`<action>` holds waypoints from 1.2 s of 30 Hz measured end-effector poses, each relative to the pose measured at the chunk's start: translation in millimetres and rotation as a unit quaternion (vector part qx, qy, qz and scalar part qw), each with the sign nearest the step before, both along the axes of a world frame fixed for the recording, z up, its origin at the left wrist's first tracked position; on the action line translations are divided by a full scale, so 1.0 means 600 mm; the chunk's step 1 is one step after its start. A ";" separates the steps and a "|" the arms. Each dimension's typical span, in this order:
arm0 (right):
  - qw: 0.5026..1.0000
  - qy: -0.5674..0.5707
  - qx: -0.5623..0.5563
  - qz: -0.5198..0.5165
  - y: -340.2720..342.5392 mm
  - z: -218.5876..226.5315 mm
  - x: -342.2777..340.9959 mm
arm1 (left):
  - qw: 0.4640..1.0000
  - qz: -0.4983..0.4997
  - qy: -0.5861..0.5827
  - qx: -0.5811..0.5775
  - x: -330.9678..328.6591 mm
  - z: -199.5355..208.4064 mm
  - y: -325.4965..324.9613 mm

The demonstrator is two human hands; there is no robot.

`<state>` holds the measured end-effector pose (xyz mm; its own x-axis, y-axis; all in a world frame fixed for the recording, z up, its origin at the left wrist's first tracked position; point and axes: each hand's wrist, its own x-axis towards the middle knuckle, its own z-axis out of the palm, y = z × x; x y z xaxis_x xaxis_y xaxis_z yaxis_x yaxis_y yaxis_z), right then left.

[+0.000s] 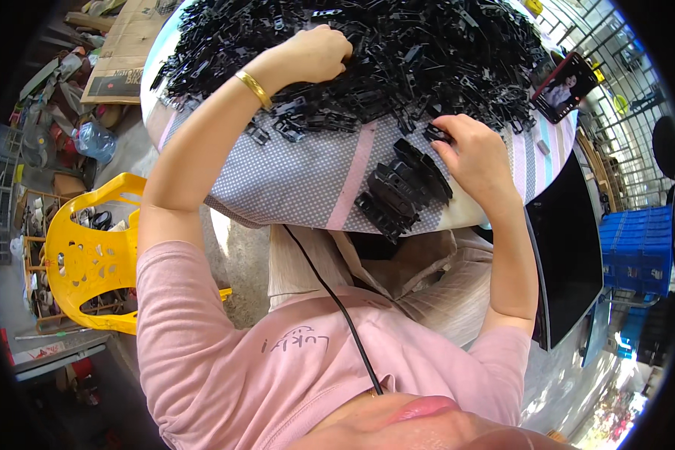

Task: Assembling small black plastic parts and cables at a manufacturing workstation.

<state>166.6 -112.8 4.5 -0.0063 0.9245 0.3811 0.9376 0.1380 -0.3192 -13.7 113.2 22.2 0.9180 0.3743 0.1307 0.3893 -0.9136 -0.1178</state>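
Note:
A large heap of small black plastic parts point(397, 60) covers the far side of a round table. My left hand point(316, 55), with a gold bangle on its wrist, is at the heap's near left part. Its fingers are curled down, and their tips are hidden, so what they grip does not show. At the heap's near right edge, my right hand point(474, 154) pinches a small black plastic part point(437, 134) between thumb and fingers. Just below that hand, rows of similar black parts point(401, 184) lie side by side near the table's front edge.
A patterned cloth point(285, 176) covers the table. A phone point(565, 88) showing a person on its screen stands at the right rim. A yellow plastic chair point(90, 255) is at left, blue crates point(636, 251) at right. A black cable point(337, 300) hangs over my lap.

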 end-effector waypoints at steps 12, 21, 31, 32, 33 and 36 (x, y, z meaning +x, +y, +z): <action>0.981 0.187 -0.038 -0.016 -0.003 0.015 0.017 | 0.977 0.013 -0.213 -0.028 -0.002 0.032 0.005; 0.977 0.211 -0.013 0.018 0.003 0.007 0.015 | 0.928 -0.003 -0.371 -0.040 0.013 0.020 -0.065; 0.935 0.336 0.111 -0.034 0.023 0.003 -0.012 | 0.780 -0.082 -0.443 -0.435 0.048 -0.029 -0.145; 0.945 0.307 0.111 -0.033 0.026 0.000 -0.011 | 0.791 -0.082 -0.453 -0.402 0.049 -0.033 -0.145; 0.949 0.296 0.106 -0.033 0.027 0.000 -0.013 | 0.808 -0.079 -0.447 -0.376 0.046 -0.034 -0.144; 0.962 0.253 0.098 -0.039 0.024 0.005 -0.020 | 0.870 -0.094 -0.424 -0.232 0.033 -0.028 -0.142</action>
<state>154.9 -98.2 7.6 0.2919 0.8243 0.4851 0.6794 0.1783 -0.7118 6.4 28.0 5.4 0.6155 0.4214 0.6660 -0.0043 -0.8433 0.5375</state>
